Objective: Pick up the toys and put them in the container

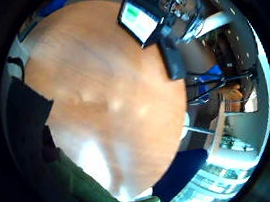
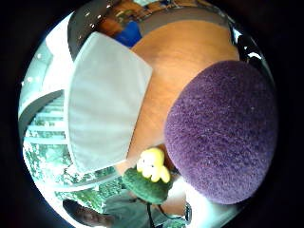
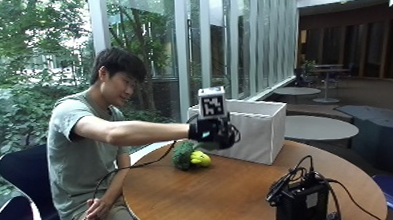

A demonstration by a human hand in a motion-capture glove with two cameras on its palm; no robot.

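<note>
Toys: purple one (image 2: 221, 130) sits close against my right hand (image 3: 211, 130), probably gripped, can't tell; raised beside container (image 3: 251, 130) for drop. 2 remain.

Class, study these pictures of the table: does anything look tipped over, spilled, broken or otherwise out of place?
Nothing stands out. The white container stands upright on the round table. A green and yellow toy lies beside it, not yet put away. The gloved right hand is raised near the container; a purple toy is close to its palm.
</note>
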